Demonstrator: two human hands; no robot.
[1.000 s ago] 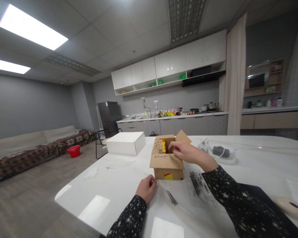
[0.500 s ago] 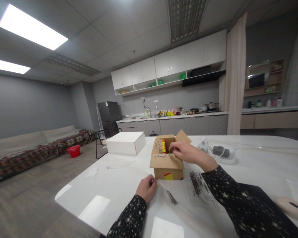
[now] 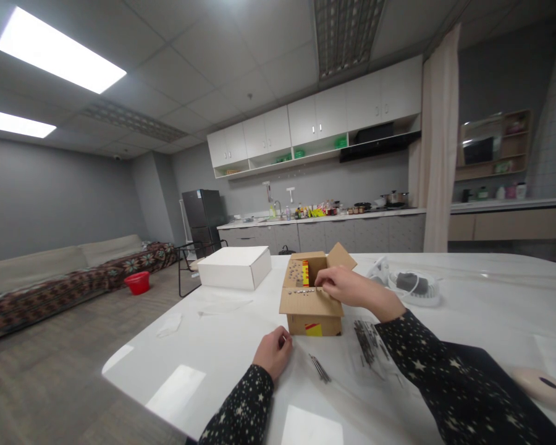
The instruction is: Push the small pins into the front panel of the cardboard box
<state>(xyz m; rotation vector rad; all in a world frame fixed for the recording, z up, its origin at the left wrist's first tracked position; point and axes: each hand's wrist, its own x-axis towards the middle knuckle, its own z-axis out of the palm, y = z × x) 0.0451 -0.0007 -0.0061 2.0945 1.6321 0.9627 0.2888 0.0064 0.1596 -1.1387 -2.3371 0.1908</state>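
Note:
A small open cardboard box [image 3: 310, 303] stands on the white table [image 3: 213, 346], its flaps dotted with small metal pieces. My right hand [image 3: 347, 287] reaches over the box's opening, fingers curled in a pinch; what they hold is hidden. My left hand [image 3: 272, 352] rests on the table just in front of the box, closed in a loose fist with its fingertips pressed together. A few thin dark nails [image 3: 319, 368] lie between my hands. A heap of dark nails on clear plastic [image 3: 368, 346] sits under my right forearm.
A white closed box [image 3: 234, 267] stands to the left behind the cardboard box. A white round device with a cable [image 3: 412, 285] lies to the right. A beige oval object [image 3: 537, 384] sits at the far right. Kitchen counter, fridge and sofa lie beyond.
My right hand has shifted slightly down and toward the box opening. My left hand has stayed in place.

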